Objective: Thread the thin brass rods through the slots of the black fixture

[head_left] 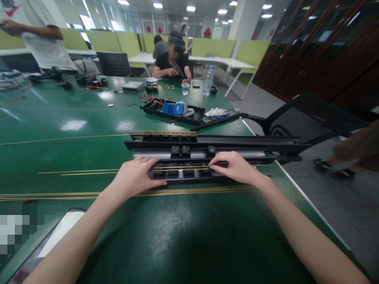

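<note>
In front of me lies a long black rail (189,180), a channel with small black blocks inside. My left hand (133,176) grips its left end, thumb on the near edge and fingers over the far edge. Two thin brass rods (177,169) run lengthwise above the blocks and stick out to the left past that hand. Over the rail's right part, my right hand (233,167) pinches the rods between thumb and fingertips. Right behind is a second black rail (225,159) with three black blocks. A third black rail (251,144) carries more brass rods on its left part.
Several loose brass rods (189,192) lie on the green table (177,228) nearer to me. Farther back are a black tray (194,116) with a blue item, gloves (217,113), a bottle (209,82) and a cup (185,89). A person sits opposite holding a tool; a chair (314,114) stands at right.
</note>
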Demonstrator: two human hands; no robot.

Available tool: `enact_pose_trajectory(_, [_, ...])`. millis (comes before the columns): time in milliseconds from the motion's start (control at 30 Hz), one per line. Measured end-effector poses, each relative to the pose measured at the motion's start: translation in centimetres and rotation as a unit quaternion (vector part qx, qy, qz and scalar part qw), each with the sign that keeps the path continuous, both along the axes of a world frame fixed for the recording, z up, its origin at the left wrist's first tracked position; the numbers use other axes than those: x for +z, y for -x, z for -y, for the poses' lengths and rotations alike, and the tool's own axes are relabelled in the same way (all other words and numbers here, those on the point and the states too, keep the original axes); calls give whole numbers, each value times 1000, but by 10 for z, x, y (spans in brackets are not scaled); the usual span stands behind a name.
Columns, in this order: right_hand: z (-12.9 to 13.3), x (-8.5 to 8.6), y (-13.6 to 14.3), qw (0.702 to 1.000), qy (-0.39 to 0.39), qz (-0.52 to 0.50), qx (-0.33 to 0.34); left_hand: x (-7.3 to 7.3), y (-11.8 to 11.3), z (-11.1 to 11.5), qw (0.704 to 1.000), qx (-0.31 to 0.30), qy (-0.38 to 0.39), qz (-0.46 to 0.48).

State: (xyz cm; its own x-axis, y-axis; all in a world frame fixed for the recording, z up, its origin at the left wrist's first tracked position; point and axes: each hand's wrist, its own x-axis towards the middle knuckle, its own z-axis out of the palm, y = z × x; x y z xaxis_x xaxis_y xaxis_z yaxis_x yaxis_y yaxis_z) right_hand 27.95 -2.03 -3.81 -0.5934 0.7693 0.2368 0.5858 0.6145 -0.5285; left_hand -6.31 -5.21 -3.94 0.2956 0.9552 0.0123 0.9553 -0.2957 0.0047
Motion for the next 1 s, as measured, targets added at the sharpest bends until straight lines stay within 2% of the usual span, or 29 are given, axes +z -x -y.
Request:
enact_pose_trajectory(200, [-1,3,-3,999,27,-23,7,0,0,0,1000,-7,-4,-3])
enact_pose_trajectory(1000, [-9,7,-25,997,69,35,-6,0,0,1,999,-14,-12,-29])
